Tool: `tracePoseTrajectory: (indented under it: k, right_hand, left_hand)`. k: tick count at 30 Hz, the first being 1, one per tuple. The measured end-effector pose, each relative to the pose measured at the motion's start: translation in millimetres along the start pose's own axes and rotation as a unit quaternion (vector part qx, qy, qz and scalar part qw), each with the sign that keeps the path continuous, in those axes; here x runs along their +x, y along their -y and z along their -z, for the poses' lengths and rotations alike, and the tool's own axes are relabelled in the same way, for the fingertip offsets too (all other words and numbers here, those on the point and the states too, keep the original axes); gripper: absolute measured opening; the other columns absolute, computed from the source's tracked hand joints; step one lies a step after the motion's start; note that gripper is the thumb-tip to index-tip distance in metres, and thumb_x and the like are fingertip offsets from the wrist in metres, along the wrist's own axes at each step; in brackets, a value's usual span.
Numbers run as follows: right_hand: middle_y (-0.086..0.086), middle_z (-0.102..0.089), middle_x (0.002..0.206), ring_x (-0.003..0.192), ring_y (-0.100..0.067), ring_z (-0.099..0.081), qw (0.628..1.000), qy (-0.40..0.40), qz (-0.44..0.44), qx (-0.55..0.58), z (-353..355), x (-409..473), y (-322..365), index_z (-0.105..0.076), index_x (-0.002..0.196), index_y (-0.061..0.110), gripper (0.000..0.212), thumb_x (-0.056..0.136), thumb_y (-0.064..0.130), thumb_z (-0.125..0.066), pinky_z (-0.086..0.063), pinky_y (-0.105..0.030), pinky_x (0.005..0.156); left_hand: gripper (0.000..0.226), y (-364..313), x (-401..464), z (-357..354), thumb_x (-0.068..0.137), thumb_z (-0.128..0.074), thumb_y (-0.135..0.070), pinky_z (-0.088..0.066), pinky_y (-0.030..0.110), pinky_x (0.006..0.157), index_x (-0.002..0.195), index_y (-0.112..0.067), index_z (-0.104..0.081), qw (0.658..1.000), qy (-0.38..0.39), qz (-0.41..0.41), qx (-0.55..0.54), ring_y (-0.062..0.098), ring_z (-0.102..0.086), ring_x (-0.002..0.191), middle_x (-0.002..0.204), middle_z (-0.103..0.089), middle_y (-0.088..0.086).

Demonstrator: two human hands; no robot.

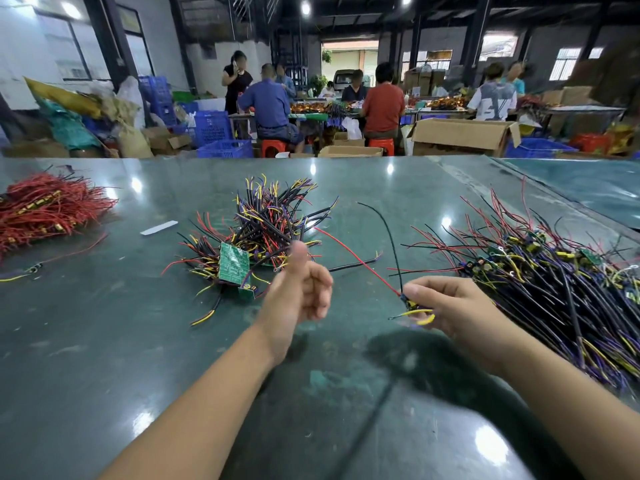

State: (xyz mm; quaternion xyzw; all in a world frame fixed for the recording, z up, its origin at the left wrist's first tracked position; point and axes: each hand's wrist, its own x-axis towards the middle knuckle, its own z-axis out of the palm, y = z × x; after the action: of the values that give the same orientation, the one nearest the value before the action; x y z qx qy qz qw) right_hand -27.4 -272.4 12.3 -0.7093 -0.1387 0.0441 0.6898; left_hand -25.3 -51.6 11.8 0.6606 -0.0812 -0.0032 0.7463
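Observation:
My right hand (450, 306) pinches a small wired component (414, 308) with yellow leads; a red wire (356, 258) and a black wire (388, 237) rise from it toward the far left. My left hand (299, 289) hovers above the green table (104, 341), blurred, fingers curled and thumb up, holding nothing. Just beyond it lies a pile of wired green circuit boards (252, 237). A bigger heap of the same wired parts (554, 289) lies right of my right hand.
A bundle of red wires (45, 209) lies at the far left, with a white strip (159, 227) nearby. A single loose black wire (353, 265) lies between the piles. Beyond the table's far edge, several people sit at benches among blue crates and cardboard boxes.

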Motion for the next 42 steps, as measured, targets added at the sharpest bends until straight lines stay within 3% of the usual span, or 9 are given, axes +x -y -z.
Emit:
tracePoseTrajectory:
  k: [3, 6, 13, 19, 28, 33, 36, 39, 42]
  right_hand:
    - [-0.003, -0.054, 0.058, 0.056, -0.013, -0.048, 0.998, 0.047, 0.001, -0.034, -9, -2, -2, -0.071, 0.070, 0.013, 0.020, 0.074, 0.032, -0.066, -0.042, -0.026, 0.056]
    - [0.003, -0.058, 0.064, 0.060, -0.007, -0.049, 0.994, 0.079, 0.010, -0.074, -15, -3, -3, -0.071, 0.075, 0.012, 0.020, 0.077, 0.030, -0.065, -0.042, -0.018, 0.056]
    - [0.000, -0.060, 0.069, 0.064, -0.007, -0.049, 0.991, 0.088, 0.012, -0.104, -18, -3, -4, -0.073, 0.083, 0.010, 0.031, 0.073, 0.038, -0.066, -0.042, -0.018, 0.059]
    - [0.007, -0.058, 0.062, 0.058, -0.004, -0.048, 0.990, 0.083, 0.009, -0.115, -18, -1, -3, -0.070, 0.077, 0.011, 0.014, 0.084, 0.022, -0.065, -0.041, -0.013, 0.054]
    - [-0.001, -0.057, 0.065, 0.062, -0.011, -0.050, 0.983, 0.102, -0.004, -0.149, -10, -1, -5, -0.070, 0.072, 0.016, 0.016, 0.087, 0.020, -0.067, -0.041, -0.017, 0.059]
    - [0.001, -0.057, 0.065, 0.062, -0.010, -0.050, 0.985, 0.097, 0.006, -0.144, -10, -2, -6, -0.070, 0.072, 0.015, 0.016, 0.087, 0.022, -0.068, -0.041, -0.018, 0.061]
    - [0.004, -0.059, 0.066, 0.063, -0.008, -0.050, 0.990, 0.068, 0.019, -0.122, -11, -2, -9, -0.070, 0.076, 0.010, 0.015, 0.087, 0.019, -0.066, -0.043, -0.014, 0.060]
    - [0.006, -0.062, 0.066, 0.063, -0.006, -0.052, 0.994, 0.049, 0.029, -0.097, -14, -2, -9, -0.069, 0.077, 0.008, 0.016, 0.086, 0.020, -0.065, -0.043, -0.012, 0.059]
    - [0.005, -0.062, 0.066, 0.060, -0.005, -0.052, 0.994, 0.050, 0.037, -0.090, -19, -2, -6, -0.070, 0.079, 0.009, 0.024, 0.078, 0.034, -0.068, -0.042, -0.013, 0.058]
  left_hand:
    - [0.027, 7, -4, -13, 0.083, -0.058, -0.047, -0.041, 0.017, 0.051, 0.093, -0.023, -0.066, 0.993, 0.062, -0.007, 0.102, 0.004, -0.054, 0.055, 0.076, -0.065, -0.003]
    - [0.024, 12, -9, -18, 0.085, -0.068, -0.027, -0.046, 0.013, 0.065, 0.108, -0.023, -0.068, 0.981, 0.129, -0.047, 0.134, -0.006, -0.060, 0.076, 0.095, -0.070, -0.010]
    - [0.015, 9, -11, -21, 0.087, -0.062, 0.001, -0.048, 0.017, 0.063, 0.082, -0.008, -0.073, 0.987, 0.115, -0.070, 0.083, 0.005, -0.058, 0.067, 0.081, -0.066, 0.005]
    - [0.016, 6, -9, -20, 0.088, -0.061, -0.003, -0.053, 0.017, 0.058, 0.078, -0.009, -0.073, 0.998, 0.045, -0.023, 0.028, 0.008, -0.064, 0.060, 0.067, -0.069, 0.004]
    - [0.018, -12, 7, 16, 0.092, -0.055, -0.003, -0.049, 0.010, 0.050, 0.078, -0.004, -0.067, 0.974, -0.185, -0.026, -0.126, 0.002, -0.058, 0.047, 0.054, -0.064, -0.002]
    - [0.016, -10, 10, 20, 0.093, -0.055, -0.009, -0.050, 0.010, 0.051, 0.081, -0.005, -0.066, 0.975, -0.168, -0.016, -0.143, 0.001, -0.059, 0.049, 0.057, -0.065, -0.002]
    - [0.027, -11, 9, 18, 0.084, -0.061, -0.036, -0.052, 0.016, 0.053, 0.093, -0.010, -0.063, 0.965, -0.139, 0.013, -0.221, 0.006, -0.062, 0.056, 0.070, -0.066, 0.001]
    - [0.056, -10, 4, 8, 0.067, -0.061, -0.053, -0.054, 0.020, 0.055, 0.104, -0.012, -0.058, 0.977, -0.044, 0.071, -0.197, 0.012, -0.063, 0.061, 0.082, -0.066, 0.005]
    - [0.050, -3, -4, -10, 0.066, -0.065, -0.043, -0.054, 0.021, 0.059, 0.106, -0.014, -0.062, 0.989, 0.065, 0.101, -0.085, 0.011, -0.064, 0.062, 0.082, -0.068, 0.001]
